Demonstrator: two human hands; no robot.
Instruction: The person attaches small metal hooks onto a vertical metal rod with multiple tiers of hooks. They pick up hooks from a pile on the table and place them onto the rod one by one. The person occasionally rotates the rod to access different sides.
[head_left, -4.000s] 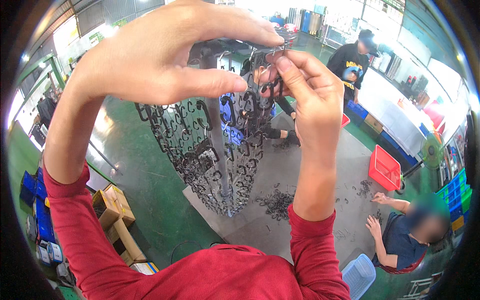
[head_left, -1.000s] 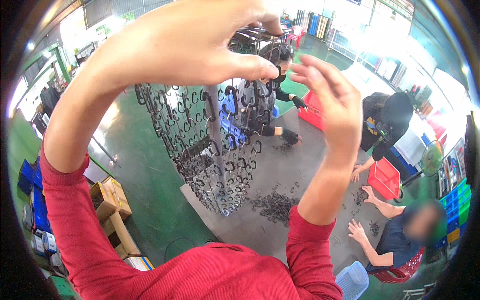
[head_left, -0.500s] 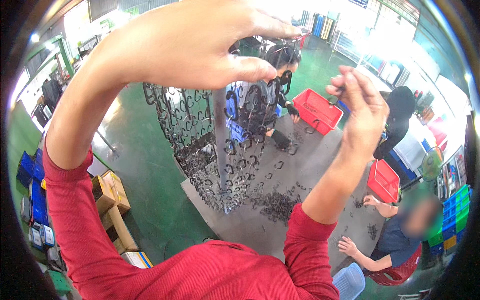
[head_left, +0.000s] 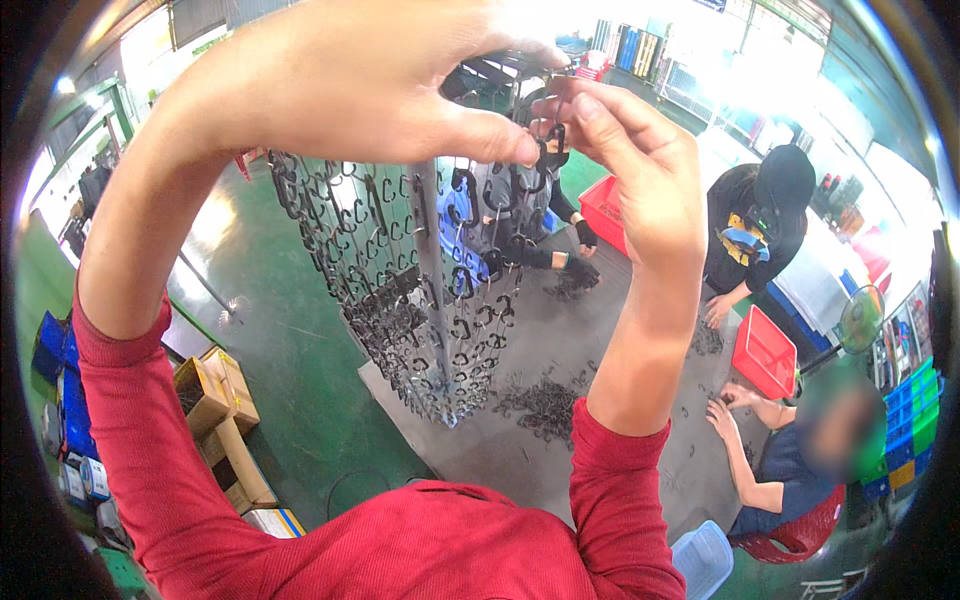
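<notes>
A tall metal rack [head_left: 420,300] hung with several small black hook-shaped parts stands in front of me. My left hand [head_left: 370,80] is raised at the rack's top, fingers curled, thumb tip touching a black hook part [head_left: 545,150]. My right hand [head_left: 625,150] is up beside it, fingertips pinched on the same black part near the rack's top. Both arms wear red sleeves. Whether the left hand grips anything beyond touching is hidden by the fingers.
A pile of black parts [head_left: 545,400] lies on a grey mat [head_left: 600,330] on the green floor. Red crates [head_left: 765,350] stand at right. A person in black [head_left: 760,230] and a seated person [head_left: 790,460] work nearby. Cardboard boxes [head_left: 215,400] sit at left.
My right hand has come back from the right and up to the rack's top, meeting my left hand. The person in black has shifted in view.
</notes>
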